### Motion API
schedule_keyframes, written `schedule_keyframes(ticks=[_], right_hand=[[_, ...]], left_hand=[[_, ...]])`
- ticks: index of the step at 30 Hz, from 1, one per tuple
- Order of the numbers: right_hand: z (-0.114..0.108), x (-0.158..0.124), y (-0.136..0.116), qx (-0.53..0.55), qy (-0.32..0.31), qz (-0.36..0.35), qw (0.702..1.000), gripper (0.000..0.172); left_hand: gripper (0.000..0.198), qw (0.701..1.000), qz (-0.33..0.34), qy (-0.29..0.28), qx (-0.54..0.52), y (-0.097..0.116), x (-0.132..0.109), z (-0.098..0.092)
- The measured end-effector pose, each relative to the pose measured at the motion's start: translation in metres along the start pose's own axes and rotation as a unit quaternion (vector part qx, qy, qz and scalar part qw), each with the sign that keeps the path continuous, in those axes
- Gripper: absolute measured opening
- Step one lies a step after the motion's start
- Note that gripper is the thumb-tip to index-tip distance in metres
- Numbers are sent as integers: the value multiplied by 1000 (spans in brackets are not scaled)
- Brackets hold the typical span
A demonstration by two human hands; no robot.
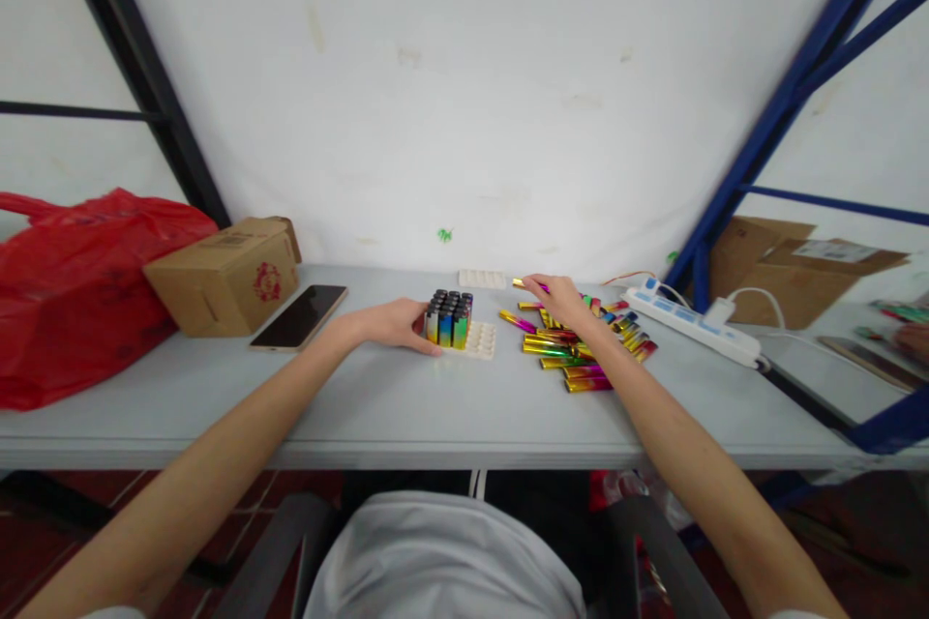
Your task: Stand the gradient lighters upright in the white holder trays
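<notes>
Right of the white tray (483, 340) on the counter (406, 411), the right hand (557, 295) pinches 1 gold-and-purple lighter (518, 282) crosswise, gold end leftward, while the left hand (396, 321), nearer the tray, has fingers spread beside the upright lighters (447, 324).

The desk (406, 421)'s a plain light gray one, and the left end has a red plastic bag (94, 295), a cardboard box (218, 280) right up against it, then a dark-screened phone (301, 317). Around the middle there's a pale pitted tray (483, 341), plus another pale tray (482, 279) back by the wall. Right of those it's a messy heap of shiny multicolored sticks (550, 349), with a white power strip (697, 326) just beyond.
</notes>
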State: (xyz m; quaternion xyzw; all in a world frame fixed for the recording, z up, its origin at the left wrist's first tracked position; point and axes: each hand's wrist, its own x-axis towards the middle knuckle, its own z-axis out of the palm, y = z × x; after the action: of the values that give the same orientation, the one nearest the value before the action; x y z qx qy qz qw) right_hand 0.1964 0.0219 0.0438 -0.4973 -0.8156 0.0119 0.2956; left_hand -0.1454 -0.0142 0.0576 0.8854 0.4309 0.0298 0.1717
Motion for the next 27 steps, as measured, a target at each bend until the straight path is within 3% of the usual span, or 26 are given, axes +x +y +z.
schedule_keyframes(ticks=[5, 10, 16, 24, 27], right_hand=[[8, -2, -15, 102, 32, 32, 994, 38], [13, 0, -24, 197, 49, 72, 977, 54], [13, -7, -43, 433, -62, 67, 896, 50], [5, -8, -59, 454, -53, 176, 872, 59], [8, -7, -64, 462, -17, 208, 862, 53]], left_hand=[[62, 1000, -11, -1, -3, 3, -1, -1], [62, 1000, -9, 1, 8, 3, -1, -1], [64, 1000, -3, 5, -7, 4, -2, -1], [62, 1000, -9, -3, 7, 6, -1, -2], [63, 1000, -7, -1, 4, 1, 0, -1]])
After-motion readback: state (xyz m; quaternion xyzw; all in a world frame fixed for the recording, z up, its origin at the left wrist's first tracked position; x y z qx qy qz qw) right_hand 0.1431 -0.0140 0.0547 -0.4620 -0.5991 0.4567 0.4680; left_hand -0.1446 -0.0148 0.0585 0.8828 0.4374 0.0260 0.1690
